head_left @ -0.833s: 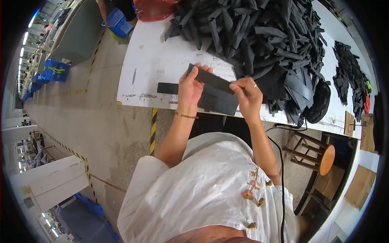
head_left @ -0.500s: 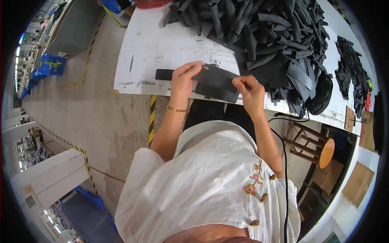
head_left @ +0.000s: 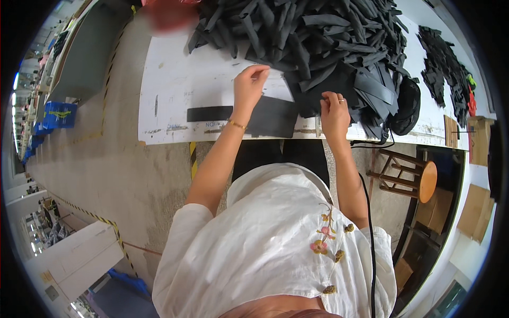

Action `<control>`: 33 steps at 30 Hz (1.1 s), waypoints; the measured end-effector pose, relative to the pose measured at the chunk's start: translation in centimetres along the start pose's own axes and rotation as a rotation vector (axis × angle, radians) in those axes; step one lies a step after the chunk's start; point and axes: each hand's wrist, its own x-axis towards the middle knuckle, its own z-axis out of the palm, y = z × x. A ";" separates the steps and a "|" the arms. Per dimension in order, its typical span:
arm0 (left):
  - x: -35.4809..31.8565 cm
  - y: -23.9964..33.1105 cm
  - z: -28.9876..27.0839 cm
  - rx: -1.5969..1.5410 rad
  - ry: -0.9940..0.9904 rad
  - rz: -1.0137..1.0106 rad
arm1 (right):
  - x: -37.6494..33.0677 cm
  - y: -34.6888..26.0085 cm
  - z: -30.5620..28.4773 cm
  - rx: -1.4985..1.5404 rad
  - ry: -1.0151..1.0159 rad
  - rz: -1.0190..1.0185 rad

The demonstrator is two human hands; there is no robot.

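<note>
A big heap of black cut strips and panels point(head_left: 328, 42) covers the far half of the white table point(head_left: 175, 90). A flat stack of black panels point(head_left: 273, 117) lies at the table's front edge, just in front of me. My left hand point(head_left: 249, 85) reaches over it to the near edge of the heap, fingers curled down; what they touch is hidden. My right hand point(head_left: 334, 112), a ring on one finger, rests at the heap's near right edge with its fingertips pinched on a black piece point(head_left: 318, 103). A single black strip point(head_left: 209, 113) lies left of the stack.
A smaller pile of black pieces point(head_left: 442, 69) lies at the table's right end. A round wooden stool point(head_left: 419, 180) stands to my right, with a black cable point(head_left: 368, 212) hanging beside it. Blue crates point(head_left: 58, 114) and a yellow-black floor stripe point(head_left: 192, 159) are to the left.
The black stack that both hands held up now lies flat on the table's front edge. My left hand has moved forward to the heap; my right hand has shifted right onto it.
</note>
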 end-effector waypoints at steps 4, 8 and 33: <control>3.9 -1.0 6.2 0.064 -0.002 -0.195 | 0.5 1.9 -0.5 -0.401 0.019 -0.287; 4.7 -1.6 10.1 0.206 0.128 -0.142 | 1.2 3.0 0.3 -0.437 0.013 -0.451; -2.2 4.6 -1.5 -0.984 0.262 -0.471 | -0.2 -5.9 -1.2 0.421 -0.159 -0.265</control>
